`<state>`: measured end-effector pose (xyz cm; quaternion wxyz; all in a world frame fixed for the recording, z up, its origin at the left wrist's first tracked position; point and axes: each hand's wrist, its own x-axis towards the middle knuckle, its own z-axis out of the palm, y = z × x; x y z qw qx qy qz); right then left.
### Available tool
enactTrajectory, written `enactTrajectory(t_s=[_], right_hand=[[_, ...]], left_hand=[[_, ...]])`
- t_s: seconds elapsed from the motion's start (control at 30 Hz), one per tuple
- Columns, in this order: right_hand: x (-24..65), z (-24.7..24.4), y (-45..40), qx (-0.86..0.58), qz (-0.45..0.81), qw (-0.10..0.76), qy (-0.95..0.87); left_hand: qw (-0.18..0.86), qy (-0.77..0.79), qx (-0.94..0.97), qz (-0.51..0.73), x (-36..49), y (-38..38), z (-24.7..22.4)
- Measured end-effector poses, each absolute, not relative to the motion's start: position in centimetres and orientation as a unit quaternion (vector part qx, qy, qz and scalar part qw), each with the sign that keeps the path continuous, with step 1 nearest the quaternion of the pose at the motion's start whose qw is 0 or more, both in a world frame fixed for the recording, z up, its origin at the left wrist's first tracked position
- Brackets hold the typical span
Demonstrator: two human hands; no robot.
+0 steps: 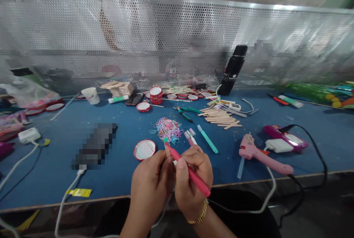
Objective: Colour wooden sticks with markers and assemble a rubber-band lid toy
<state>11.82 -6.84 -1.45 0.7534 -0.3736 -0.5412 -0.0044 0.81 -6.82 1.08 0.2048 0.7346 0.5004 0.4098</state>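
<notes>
My left hand (149,175) pinches a small wooden craft stick (167,151) whose top end is coloured green. In my right hand (193,175) is a pinkish-red marker (197,179), tilted so that its tip meets the stick just below the green part. The lower part of the stick is hidden by my fingers. Just beyond my hands lies a pile of small colourful rubber bands (168,129). A round red-rimmed disc (144,149) rests left of the stick. A mint-green marker (208,139) and a few pale pink and white markers (190,137) lie on the blue table.
Bare craft sticks (219,117) and green-handled pliers (186,113) lie farther back. A pink glue gun (262,155) with its cable is at the right. A phone (95,145) on a white cable lies left. A black bottle (233,71) stands before the perforated metal panel (132,38).
</notes>
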Motion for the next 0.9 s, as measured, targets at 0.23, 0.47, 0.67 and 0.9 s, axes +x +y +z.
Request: enactTrajectory(t_s=[0.23,0.47,0.67,0.9], right_hand=[[11.86,-1.64,-6.80,-0.372,-0.001,0.764,-0.527],[11.88,-1.30,-6.90,-0.364,-0.002,0.751,-0.550],[11.78,-1.55,-6.82,-0.364,0.006,0.772,-0.520],[11.86,-1.52,-6.91,-0.357,0.002,0.758,-0.546]], left_hand=[[0.205,0.505,0.735,0.403,0.83,-6.77,1.01],[0.216,0.500,0.733,0.407,0.77,-6.87,0.99],[0.197,0.502,0.735,0.410,0.71,-6.83,0.96],[0.210,0.501,0.732,0.412,0.74,-6.89,0.99]])
